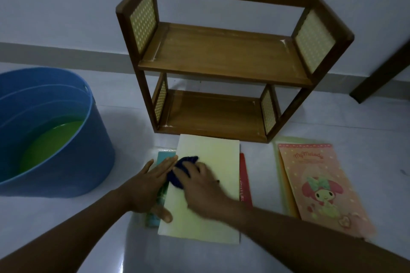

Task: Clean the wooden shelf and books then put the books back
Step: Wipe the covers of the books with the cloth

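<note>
A two-tier wooden shelf stands against the wall with both boards bare. In front of it a pale yellow book lies on top of a small stack on the floor. A teal book and a red book stick out from under it. My right hand presses a dark blue cloth onto the yellow cover. My left hand lies flat, fingers spread, on the left edge of the stack. A pink cartoon book lies to the right on other thin books.
A blue tub holding greenish water sits on the floor to the left, close to my left arm. A dark wooden furniture leg leans into view at the right. The floor is pale and glossy, with the wall right behind the shelf.
</note>
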`<state>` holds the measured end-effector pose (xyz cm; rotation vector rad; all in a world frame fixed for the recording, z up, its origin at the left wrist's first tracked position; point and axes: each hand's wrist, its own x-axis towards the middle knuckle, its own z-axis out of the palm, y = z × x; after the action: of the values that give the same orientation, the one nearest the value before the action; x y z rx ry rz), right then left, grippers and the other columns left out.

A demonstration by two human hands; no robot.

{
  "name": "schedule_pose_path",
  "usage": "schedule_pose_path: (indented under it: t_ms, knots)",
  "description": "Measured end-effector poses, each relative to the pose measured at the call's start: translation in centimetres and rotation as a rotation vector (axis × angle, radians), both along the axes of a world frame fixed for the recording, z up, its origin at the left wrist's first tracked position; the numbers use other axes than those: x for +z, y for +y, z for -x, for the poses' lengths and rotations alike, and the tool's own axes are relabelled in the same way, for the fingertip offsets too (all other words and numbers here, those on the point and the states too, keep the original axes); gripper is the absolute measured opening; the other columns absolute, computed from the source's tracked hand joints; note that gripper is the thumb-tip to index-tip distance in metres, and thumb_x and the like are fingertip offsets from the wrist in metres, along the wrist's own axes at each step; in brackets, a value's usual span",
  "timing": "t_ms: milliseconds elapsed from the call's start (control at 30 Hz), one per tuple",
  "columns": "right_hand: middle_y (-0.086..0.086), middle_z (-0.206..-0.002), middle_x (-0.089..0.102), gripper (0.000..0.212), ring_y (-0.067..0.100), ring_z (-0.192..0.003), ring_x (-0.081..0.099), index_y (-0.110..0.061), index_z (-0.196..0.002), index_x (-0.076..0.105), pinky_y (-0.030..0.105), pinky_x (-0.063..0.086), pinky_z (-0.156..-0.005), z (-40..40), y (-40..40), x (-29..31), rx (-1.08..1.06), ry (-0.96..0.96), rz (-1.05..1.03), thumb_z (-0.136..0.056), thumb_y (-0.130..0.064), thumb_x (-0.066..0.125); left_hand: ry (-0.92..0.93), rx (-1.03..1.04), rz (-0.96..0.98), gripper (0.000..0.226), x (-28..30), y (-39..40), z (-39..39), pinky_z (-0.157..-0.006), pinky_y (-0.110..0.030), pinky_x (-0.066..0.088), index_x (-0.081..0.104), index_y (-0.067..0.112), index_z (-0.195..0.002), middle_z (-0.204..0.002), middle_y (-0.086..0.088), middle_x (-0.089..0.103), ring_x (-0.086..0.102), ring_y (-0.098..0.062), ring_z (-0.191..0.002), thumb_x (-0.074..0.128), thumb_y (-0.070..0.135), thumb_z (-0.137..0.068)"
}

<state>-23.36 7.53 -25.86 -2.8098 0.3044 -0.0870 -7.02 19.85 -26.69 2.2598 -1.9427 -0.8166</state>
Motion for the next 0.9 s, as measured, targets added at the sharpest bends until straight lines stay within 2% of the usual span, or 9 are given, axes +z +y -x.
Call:
schedule_pose_path:
  t_ms: [100,200,333,433,500,600,667,833,900]
  knots:
    - [0.01,-0.146,0.038,0.08,0.035,-0.123,0.038,-0.021,-0.144,0.031,0.046,0.038,-0.102,-1.0,-8.2,-0.2,-0.302,0.052,0.083,-0.075,-0.018,0.072,-0.027,0.009,-0.025,0.138,-0.3,0.0,0.0,-0.12,-0.046,-0.011,-0.022,0.027,-0.15,-0.16,0.008,-0.022,-0.018,-0.012,-0.147,0.056,0.091,-0.057]
    - [0.01,-0.143,0.041,0.066,0.034,-0.119,0.038,-0.022,-0.142,0.032,0.043,0.039,-0.098,0.1,-10.6,0.4,-0.575,0.08,0.046,-0.083,-0.018,0.061,-0.03,0.019,-0.022,0.138,-0.3,0.1,0.1,-0.118,-0.041,-0.014,-0.023,0.026,-0.15,-0.159,0.009,-0.023,-0.02,-0.014,-0.147,0.057,0.089,-0.057]
    - [0.012,-0.13,0.054,0.066,0.036,-0.103,0.058,-0.021,-0.133,0.044,0.045,0.052,-0.084,3.2,1.5,-0.4,-0.198,-0.019,0.055,-0.072,-0.017,0.068,-0.036,0.001,-0.001,0.134,-0.2,0.1,-0.1,-0.118,-0.038,-0.015,-0.023,0.026,-0.15,-0.157,0.011,-0.027,-0.023,-0.011,-0.145,0.057,0.086,-0.062]
    - [0.01,-0.134,0.055,0.065,0.033,-0.104,0.059,-0.022,-0.134,0.043,0.043,0.054,-0.086,4.9,4.6,-0.9,0.15,-0.002,0.01,-0.074,-0.023,0.067,-0.097,-0.037,0.023,0.13,-0.2,0.2,-0.1,-0.116,-0.038,-0.016,-0.021,0.023,-0.151,-0.158,0.007,-0.025,-0.023,-0.014,-0.146,0.063,0.077,-0.066]
    - [0.01,-0.137,0.052,0.06,0.035,-0.109,0.054,-0.022,-0.135,0.043,0.046,0.051,-0.091,5.3,1.5,-0.5,0.071,0.016,0.047,-0.078,-0.016,0.06,-0.08,-0.021,-0.016,0.136,0.0,0.2,0.2,-0.116,-0.037,-0.017,-0.023,0.023,-0.15,-0.156,0.009,-0.028,-0.026,-0.012,-0.144,0.057,0.087,-0.061]
    - [0.006,-0.139,0.049,0.062,0.034,-0.115,0.049,-0.024,-0.137,0.045,0.046,0.047,-0.097,7.3,-4.6,-0.2,-0.285,0.055,0.016,-0.077,-0.011,0.058,-0.08,-0.008,-0.046,0.14,0.5,-0.1,0.4,-0.115,-0.037,-0.018,-0.024,0.023,-0.15,-0.156,0.009,-0.028,-0.025,-0.012,-0.144,0.055,0.091,-0.057]
    - [0.008,-0.133,0.054,0.06,0.034,-0.11,0.055,-0.024,-0.133,0.051,0.045,0.052,-0.09,8.5,-4.5,-0.8,-0.35,0.057,0.056,-0.075,-0.009,0.058,-0.077,-0.001,-0.049,0.141,0.7,-0.1,0.5,-0.115,-0.038,-0.018,-0.024,0.023,-0.15,-0.156,0.009,-0.027,-0.023,-0.013,-0.145,0.055,0.091,-0.056]
    - [-0.009,-0.124,0.06,0.049,0.015,-0.09,0.066,-0.039,-0.121,0.047,0.028,0.056,-0.071,9.3,2.7,-1.3,0.171,0.053,0.119,-0.073,-0.035,0.052,-0.107,-0.018,-0.058,0.144,0.8,-0.2,0.4,-0.117,-0.04,-0.017,-0.025,0.02,-0.149,-0.156,0.007,-0.03,-0.024,-0.013,-0.146,0.051,0.096,-0.052]
    - [-0.008,-0.125,0.061,0.055,0.016,-0.091,0.062,-0.039,-0.121,0.05,0.028,0.056,-0.072,9.6,0.7,-0.6,0.153,0.018,0.133,-0.067,-0.032,0.055,-0.115,-0.025,-0.07,0.145,1.0,-0.3,0.5,-0.117,-0.041,-0.017,-0.027,0.019,-0.148,-0.156,0.005,-0.03,-0.025,-0.013,-0.145,0.051,0.095,-0.053]
